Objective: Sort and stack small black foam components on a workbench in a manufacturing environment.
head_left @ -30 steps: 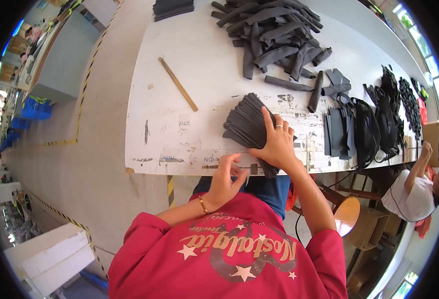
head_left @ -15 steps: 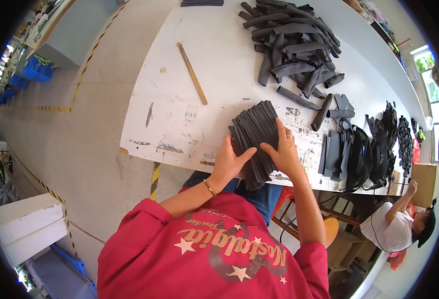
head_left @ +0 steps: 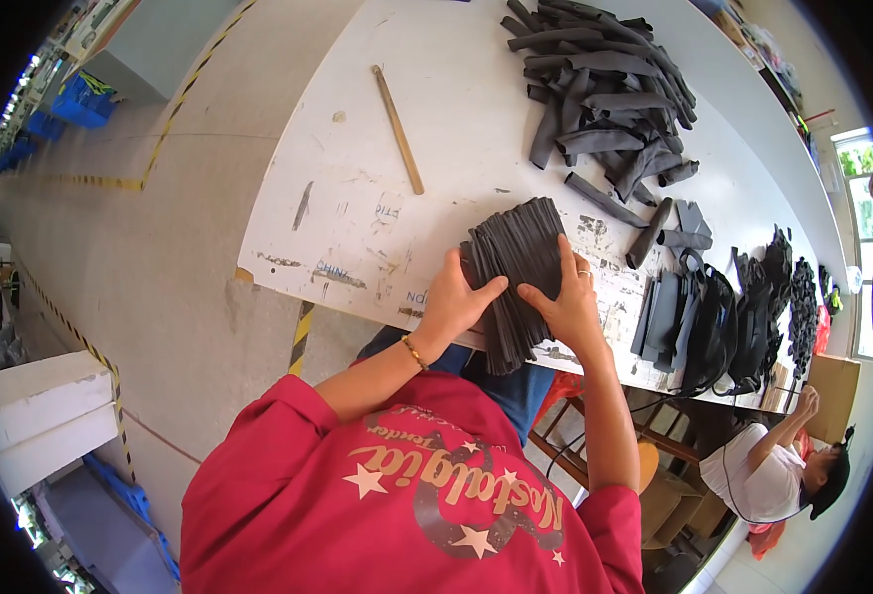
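Between my two hands is a thick stack of dark grey fabric strips (head_left: 517,267), squeezed from both sides at the near edge of the white table (head_left: 357,233). The stack's lower end juts past the edge over my lap. My left hand (head_left: 456,302) grips its left side, thumb across the front. My right hand (head_left: 570,302), a ring on one finger, closes on its right side, the thumb pointing inward. Beyond lies a large heap of loose dark fabric tubes (head_left: 605,89), with a few single tubes (head_left: 649,233) nearer the stack.
A flat wooden stick (head_left: 398,129) lies on the table's left part. Flat dark pieces (head_left: 662,315) and black straps (head_left: 712,322) line the right edge. Another person (head_left: 763,465) works at the far right, by a cardboard box (head_left: 832,396). A wooden stool (head_left: 644,465) stands below the table.
Both hands keep hold of the stack, with only a slight shift. The whole view has turned a little, so the table's contents appear moved.
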The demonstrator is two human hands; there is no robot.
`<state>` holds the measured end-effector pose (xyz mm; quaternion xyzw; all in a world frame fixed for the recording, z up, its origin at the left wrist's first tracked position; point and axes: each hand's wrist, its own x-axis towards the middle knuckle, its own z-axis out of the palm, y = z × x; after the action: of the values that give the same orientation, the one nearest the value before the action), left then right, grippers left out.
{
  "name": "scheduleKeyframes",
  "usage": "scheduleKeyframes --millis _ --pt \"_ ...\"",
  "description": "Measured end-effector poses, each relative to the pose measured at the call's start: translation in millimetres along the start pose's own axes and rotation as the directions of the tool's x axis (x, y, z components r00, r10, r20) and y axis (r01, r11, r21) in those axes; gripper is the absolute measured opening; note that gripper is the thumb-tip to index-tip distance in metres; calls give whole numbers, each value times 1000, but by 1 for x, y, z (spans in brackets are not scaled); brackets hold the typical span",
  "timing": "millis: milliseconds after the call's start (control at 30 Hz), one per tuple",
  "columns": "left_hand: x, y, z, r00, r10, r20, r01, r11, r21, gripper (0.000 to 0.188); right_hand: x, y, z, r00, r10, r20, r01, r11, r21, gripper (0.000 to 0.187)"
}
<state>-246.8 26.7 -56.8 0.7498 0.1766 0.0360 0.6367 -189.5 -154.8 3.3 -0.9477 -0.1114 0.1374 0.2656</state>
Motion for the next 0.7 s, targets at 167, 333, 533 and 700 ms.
scheduleKeyframes --millis 167,333,533,700 --pt "-1 1 -4 999 -29 14 29 1000 -7 59 2 1 3 1000 11 -11 -11 1000 -28 106" --pt "0 1 -3 1000 -13 20 13 1000 -6 58 -3 -8 0 1000 -13 8 14 993 -116 111" --pt "2 -7 -1 999 50 5 -50 999 1 56 1 0 -1 999 -21 28 22 998 -55 110" --pt "-2 1 -2 999 34 -38 -34 999 -13 52 -5 -10 12 996 -38 -84 23 984 -174 97"
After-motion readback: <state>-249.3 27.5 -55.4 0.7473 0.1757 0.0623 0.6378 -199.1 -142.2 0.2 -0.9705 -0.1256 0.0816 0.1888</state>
